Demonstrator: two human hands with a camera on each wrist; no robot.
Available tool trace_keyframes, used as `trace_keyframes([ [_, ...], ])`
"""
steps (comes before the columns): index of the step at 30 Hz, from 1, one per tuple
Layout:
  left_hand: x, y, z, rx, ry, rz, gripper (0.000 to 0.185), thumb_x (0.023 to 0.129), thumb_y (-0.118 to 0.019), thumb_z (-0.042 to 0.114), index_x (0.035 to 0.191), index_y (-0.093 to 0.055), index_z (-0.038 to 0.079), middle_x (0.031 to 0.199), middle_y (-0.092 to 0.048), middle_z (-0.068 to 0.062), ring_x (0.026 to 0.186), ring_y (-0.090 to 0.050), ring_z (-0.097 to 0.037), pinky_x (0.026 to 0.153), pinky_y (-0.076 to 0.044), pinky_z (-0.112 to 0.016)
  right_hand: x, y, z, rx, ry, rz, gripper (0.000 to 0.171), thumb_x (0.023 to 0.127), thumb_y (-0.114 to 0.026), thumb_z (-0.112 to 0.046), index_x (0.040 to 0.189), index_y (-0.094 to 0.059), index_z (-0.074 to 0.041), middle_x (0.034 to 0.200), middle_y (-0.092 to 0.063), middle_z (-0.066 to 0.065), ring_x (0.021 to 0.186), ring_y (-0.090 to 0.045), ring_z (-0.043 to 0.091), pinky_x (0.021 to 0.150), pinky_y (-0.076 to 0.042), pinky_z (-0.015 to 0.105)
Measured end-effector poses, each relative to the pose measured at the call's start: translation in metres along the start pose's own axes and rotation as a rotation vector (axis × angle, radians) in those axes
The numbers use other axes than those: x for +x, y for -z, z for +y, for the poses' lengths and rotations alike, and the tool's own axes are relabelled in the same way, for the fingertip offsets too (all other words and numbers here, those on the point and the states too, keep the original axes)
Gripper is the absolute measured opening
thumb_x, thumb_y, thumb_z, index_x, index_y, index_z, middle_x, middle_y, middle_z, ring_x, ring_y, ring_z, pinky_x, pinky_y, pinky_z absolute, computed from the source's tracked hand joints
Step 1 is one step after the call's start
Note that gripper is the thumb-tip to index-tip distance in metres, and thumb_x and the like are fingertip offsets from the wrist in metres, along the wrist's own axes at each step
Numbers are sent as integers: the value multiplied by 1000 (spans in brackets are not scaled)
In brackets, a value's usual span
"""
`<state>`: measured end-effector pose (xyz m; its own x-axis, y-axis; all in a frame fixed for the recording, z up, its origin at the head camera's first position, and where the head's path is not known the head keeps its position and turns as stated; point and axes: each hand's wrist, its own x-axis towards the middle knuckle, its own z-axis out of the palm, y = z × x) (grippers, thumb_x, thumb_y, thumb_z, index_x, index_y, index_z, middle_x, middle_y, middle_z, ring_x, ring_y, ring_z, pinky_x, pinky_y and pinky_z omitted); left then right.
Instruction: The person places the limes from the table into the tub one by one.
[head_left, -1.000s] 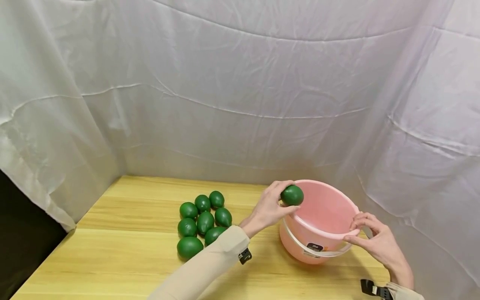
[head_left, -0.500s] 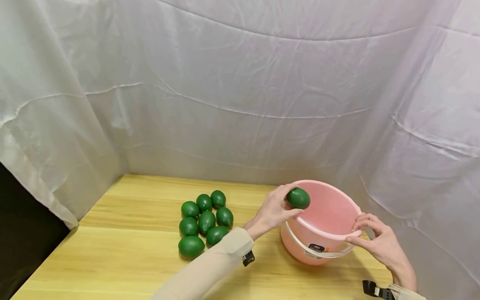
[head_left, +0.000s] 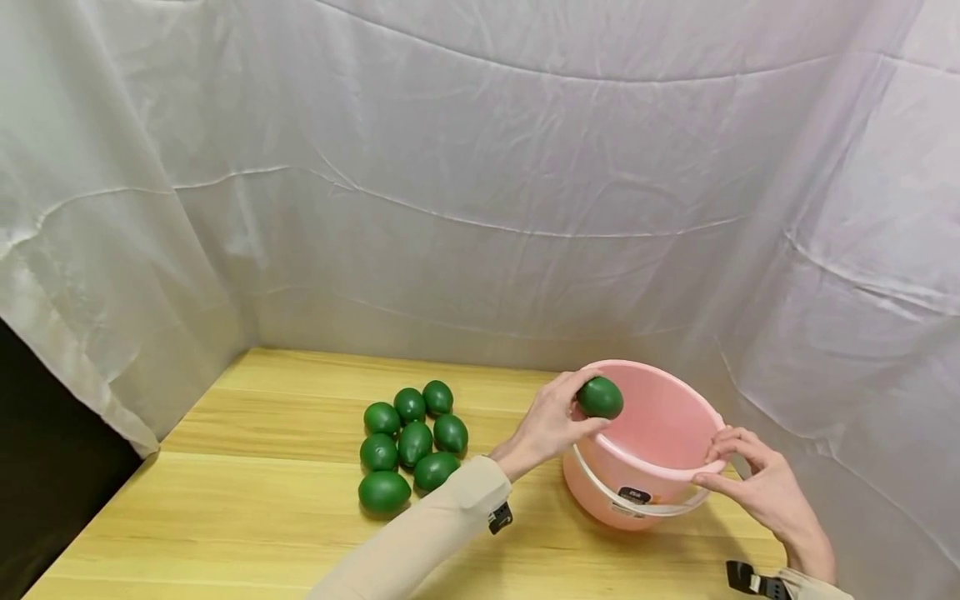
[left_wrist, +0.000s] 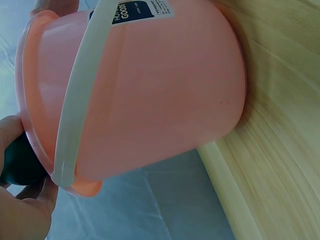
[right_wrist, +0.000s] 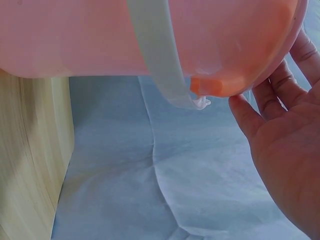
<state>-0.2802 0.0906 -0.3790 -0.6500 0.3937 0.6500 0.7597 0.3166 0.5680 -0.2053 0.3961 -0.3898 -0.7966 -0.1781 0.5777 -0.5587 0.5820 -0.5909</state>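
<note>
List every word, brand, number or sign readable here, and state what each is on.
"GOODS": on the dark label of the pink bucket, left wrist view.
"HOU...": beside it on the same label; the rest is not clear.
Fine print on the label's white part: too small to read.
In the head view, the bucket's printing is too blurred to read.
No brand or number can be made out.

1 glossy dark-green oval fruit (head_left: pixel 600 398), held at the rim, 1 pink bucket (head_left: pixel 607 468), upright, white handle (left_wrist: pixel 80 95) lowered
</note>
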Motion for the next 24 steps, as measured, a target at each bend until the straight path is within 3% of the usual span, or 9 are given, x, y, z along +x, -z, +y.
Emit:
trace_keyframes([
  [9, -1, -3, 0, 12, 34, 0, 67, 82, -81, 22, 142, -49, 21, 117, -62, -5, 89, -56, -7, 77, -45, -11, -2, 0, 0, 9, -12, -6, 28, 65, -81, 16, 84, -66, 2, 97, -59, 12, 108, -50, 6, 98, -36, 8],
  [17, -2, -4, 2, -15, 62, 0, 66, 84, -79, 19, 142, -49, 16, 129, -59, -8, 113, -62, -19, 94, -48, -17, -1, 1, -1, 7, -10, -1, 29, 63, -81, 17, 84, -66, 3, 98, -60, 4, 108, -50, 7, 99, -36, 8],
  [21, -2, -3, 3, -20, 78, 3, 64, 84, -79, 19, 141, -50, 15, 128, -60, -9, 114, -62, -20, 94, -48, -19, 0, 1, 0, 7, -12, 1, 30, 63, -81, 17, 84, -66, 2, 98, -59, 4, 107, -50, 5, 98, -36, 8],
  [24, -2, -2, 3, -27, 80, 7, 63, 84, -79, 18, 140, -51, 14, 126, -61, -9, 104, -64, -13, 93, -49, -19, 0, 1, 0, 2, -12, 4, 30, 63, -81, 16, 84, -66, 0, 98, -59, 1, 107, -50, 3, 97, -37, 7],
])
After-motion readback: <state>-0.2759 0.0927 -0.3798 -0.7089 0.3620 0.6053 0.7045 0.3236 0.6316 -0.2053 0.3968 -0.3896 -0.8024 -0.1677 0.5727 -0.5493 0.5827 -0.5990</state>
